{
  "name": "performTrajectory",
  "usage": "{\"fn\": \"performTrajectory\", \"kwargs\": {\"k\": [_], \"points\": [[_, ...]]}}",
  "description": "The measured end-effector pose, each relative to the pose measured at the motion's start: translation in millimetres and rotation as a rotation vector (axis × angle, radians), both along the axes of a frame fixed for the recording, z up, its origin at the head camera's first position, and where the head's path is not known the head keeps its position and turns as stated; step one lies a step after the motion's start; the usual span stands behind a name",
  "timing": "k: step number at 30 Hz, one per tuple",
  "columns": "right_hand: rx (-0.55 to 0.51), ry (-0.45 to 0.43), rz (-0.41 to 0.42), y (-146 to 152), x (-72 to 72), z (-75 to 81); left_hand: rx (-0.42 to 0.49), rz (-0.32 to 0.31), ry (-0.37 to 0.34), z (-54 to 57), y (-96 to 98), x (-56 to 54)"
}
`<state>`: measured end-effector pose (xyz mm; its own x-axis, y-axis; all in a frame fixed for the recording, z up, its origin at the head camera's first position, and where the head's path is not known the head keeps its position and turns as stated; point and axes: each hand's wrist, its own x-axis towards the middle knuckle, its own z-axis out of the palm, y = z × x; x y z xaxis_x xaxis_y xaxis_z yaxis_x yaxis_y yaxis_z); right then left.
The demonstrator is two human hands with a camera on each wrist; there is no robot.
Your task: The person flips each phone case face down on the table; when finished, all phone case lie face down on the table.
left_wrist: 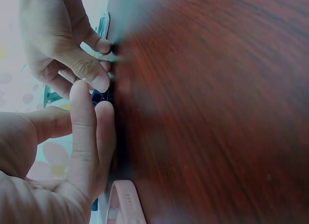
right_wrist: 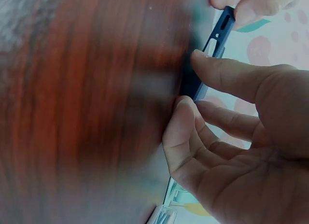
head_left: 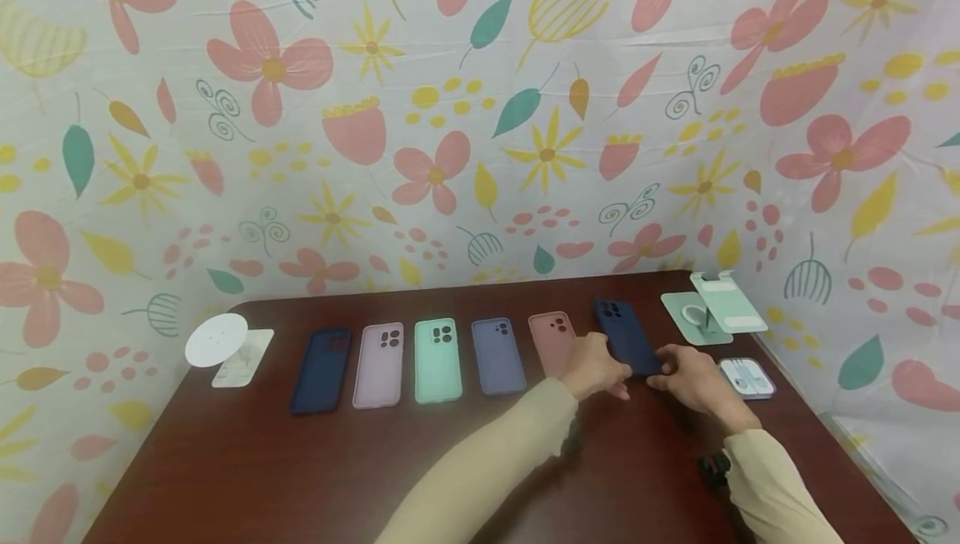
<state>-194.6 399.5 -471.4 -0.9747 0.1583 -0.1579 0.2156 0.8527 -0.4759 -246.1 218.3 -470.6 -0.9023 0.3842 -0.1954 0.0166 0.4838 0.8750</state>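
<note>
A dark blue phone case [head_left: 628,340] lies back side up on the right part of the table, its camera cutouts at the far end. My left hand [head_left: 596,367] pinches its near left corner; in the right wrist view those fingertips sit on either side of the case end [right_wrist: 223,28]. At the near right corner, my right hand [head_left: 693,381] grips the case between thumb and curled fingers. The left hand and forearm hide the lower part of a pink phone case [head_left: 552,337], whose end [left_wrist: 126,202] shows in the left wrist view.
Leftward stand a blue-violet case [head_left: 498,356], a mint case [head_left: 437,361], a lilac case [head_left: 378,365] and another dark blue case [head_left: 321,371]. A white round-topped stand [head_left: 217,340] is far left. A green folding stand [head_left: 723,306] and boxed earphones [head_left: 747,378] stand right.
</note>
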Motion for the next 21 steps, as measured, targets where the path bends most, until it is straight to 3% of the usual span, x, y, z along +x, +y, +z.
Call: {"fn": "performTrajectory", "kwargs": {"k": [7, 14, 21], "points": [[-0.007, 0.025, 0.000, 0.7, 1.1, 0.8, -0.114, -0.020, 0.113, -0.5, 0.3, 0.4], [-0.003, 0.025, -0.003, 0.4, 1.6, 0.8, -0.201, -0.044, 0.162, -20.0, 11.8, -11.2], [-0.004, 0.033, -0.003, 2.3, 2.6, -0.2, -0.155, -0.051, 0.112, -0.7, 3.4, 3.0]]}}
